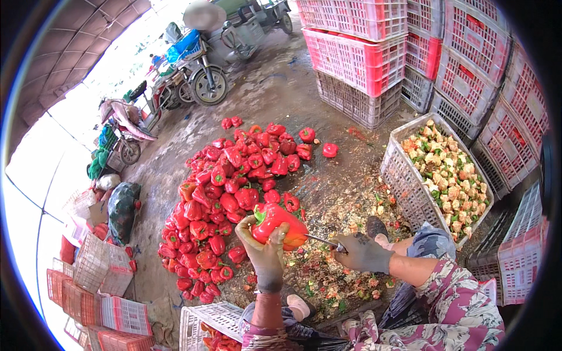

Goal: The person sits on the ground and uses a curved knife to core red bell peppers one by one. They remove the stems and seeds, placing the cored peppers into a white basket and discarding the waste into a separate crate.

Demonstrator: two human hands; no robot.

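Note:
A large red bell pepper (282,225) with a green stem is gripped in my gloved left hand (264,251), its fingers wrapped round it. My gloved right hand (364,251) is closed on a knife (322,240); the handle is mostly hidden in the fist. The thin blade points left, and its tip meets the lower right side of the pepper. I cannot tell how deep it goes in. Just beyond my left hand spreads a big pile of whole red bell peppers (202,207) on the ground.
To the right stands a crate (404,178) full of cut pepper cores. Seeds and scraps (345,205) litter the floor. Stacked crates (357,58) rise at the back right, more crates (108,263) at the left. By my left knee, a white crate (219,319) holds red pepper pieces. Motorbikes (205,82) are parked behind.

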